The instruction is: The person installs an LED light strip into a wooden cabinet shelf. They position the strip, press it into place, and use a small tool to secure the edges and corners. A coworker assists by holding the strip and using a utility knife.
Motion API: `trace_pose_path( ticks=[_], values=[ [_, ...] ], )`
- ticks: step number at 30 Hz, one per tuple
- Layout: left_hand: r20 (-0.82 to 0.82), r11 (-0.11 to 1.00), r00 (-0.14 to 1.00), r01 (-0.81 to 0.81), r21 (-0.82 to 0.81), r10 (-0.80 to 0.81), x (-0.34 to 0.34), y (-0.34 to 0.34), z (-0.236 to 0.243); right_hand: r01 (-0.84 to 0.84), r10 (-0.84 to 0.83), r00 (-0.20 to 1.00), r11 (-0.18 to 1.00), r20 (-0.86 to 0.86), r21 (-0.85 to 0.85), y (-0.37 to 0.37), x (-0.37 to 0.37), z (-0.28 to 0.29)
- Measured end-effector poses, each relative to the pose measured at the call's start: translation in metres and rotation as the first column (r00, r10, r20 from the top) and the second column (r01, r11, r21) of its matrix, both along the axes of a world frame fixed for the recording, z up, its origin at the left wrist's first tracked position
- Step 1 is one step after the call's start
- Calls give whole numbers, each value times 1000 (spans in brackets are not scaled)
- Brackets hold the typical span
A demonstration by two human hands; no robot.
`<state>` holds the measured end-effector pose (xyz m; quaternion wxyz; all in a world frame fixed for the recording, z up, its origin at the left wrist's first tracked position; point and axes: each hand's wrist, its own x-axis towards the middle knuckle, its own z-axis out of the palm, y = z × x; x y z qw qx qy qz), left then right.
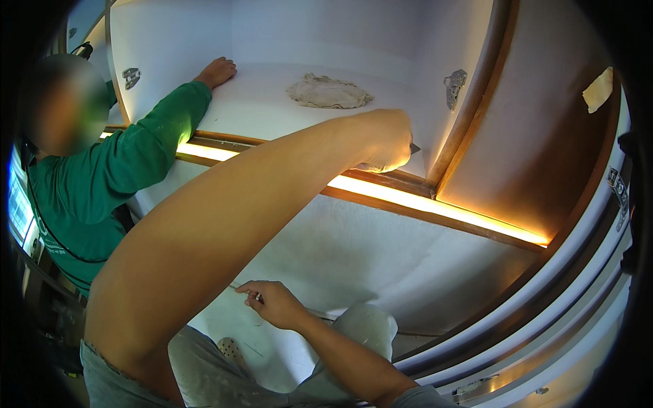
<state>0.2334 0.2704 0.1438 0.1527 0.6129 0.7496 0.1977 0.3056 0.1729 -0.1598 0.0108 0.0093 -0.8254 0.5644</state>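
Observation:
My left hand (382, 141) is closed at the cabinet's front edge, the arm reaching across from the lower left. A small, flat, dark grey tip of a thin tool (415, 148) sticks out beyond its knuckles; the rest is hidden in the fist. Over my lap hangs my right hand (277, 304), its index finger stretched out and the other fingers loosely bent. A small pale band shows at one finger, too small to make out. Behind my left hand a crumpled beige cloth (330, 92) lies on the white cabinet floor (265, 85).
A person in a green sleeve (149, 136) sits at the left, one hand (218, 71) resting inside the cabinet. A lit strip (442, 209) runs below the wood-edged cabinet front. Metal hinges (455, 89) stick out from the side walls. A pale paper piece (598, 90) clings at the right.

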Motion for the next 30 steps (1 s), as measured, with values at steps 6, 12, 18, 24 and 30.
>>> trace_pose_path(
  ticks=[6, 12, 18, 24, 30],
  values=[
    [-19, 999, 999, 50, 9, -50, 14, -15, 2, 27, -27, 1000, 1000, 0, -4, 2, 6, -2],
    [13, 999, 999, 36, -8, -36, 17, -24, 0, 29, -27, 999, 999, -40, 32, -1, 8, -6],
    [7, 1000, 1000, 21, 0, -21, 22, -28, 1, 7, -6, 998, 1000, -60, 28, 1, 5, -11],
    [0, 996, 999, 50, -76, -50, 21, -39, 4, -2, 3, 998, 1000, -69, 23, 2, 4, -14],
    [-16, 998, 1000, 25, -63, -26, 25, -44, -2, -2, 3, 998, 1000, -56, 14, 1, 4, -17]
  ],
)
